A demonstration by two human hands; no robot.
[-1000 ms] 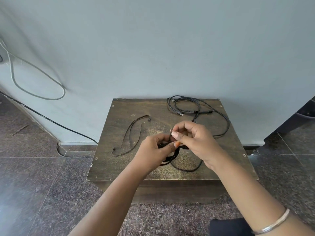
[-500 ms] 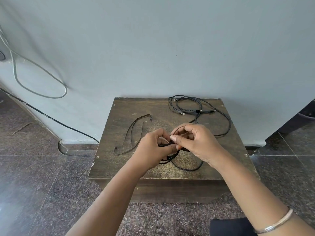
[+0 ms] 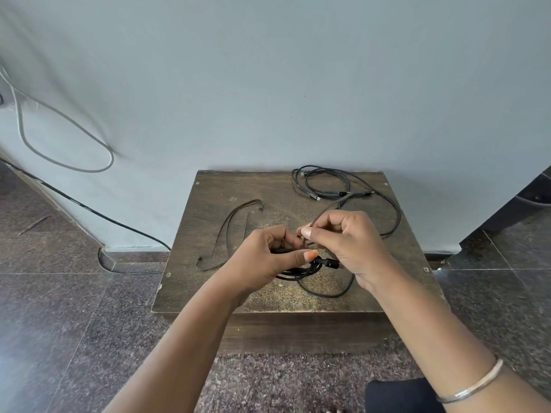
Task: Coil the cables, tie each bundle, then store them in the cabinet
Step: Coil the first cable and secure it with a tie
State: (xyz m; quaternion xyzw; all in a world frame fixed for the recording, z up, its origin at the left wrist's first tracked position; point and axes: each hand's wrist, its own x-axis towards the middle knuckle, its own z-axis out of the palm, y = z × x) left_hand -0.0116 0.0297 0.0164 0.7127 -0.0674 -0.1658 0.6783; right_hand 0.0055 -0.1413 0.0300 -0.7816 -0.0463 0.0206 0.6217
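Note:
Over the middle of a low wooden stool (image 3: pixel 208 293), my left hand (image 3: pixel 262 260) grips a coiled black cable bundle (image 3: pixel 301 271). My right hand (image 3: pixel 346 242) pinches a thin tie strand at the top of that bundle, fingers curled close to my left thumb. One loop of the bundle (image 3: pixel 325 292) hangs down onto the stool below my hands. A second black cable (image 3: pixel 325 186) lies loosely coiled at the stool's back right, with a long loop trailing right. Thin dark ties (image 3: pixel 229 234) lie on the left part of the stool.
The stool stands against a pale blue wall (image 3: pixel 268 84). A grey cable (image 3: pixel 59 138) loops on the wall at left and a black one (image 3: pixel 89 210) runs along the skirting. Dark stone floor (image 3: pixel 59 323) surrounds the stool. A dark object (image 3: pixel 533 201) sits at the right edge.
Both hands stayed together over the stool's middle, lifting slightly. My right hand's fingers shifted on the thin strand, which now arcs back above the hand. The bundle stays in my left hand.

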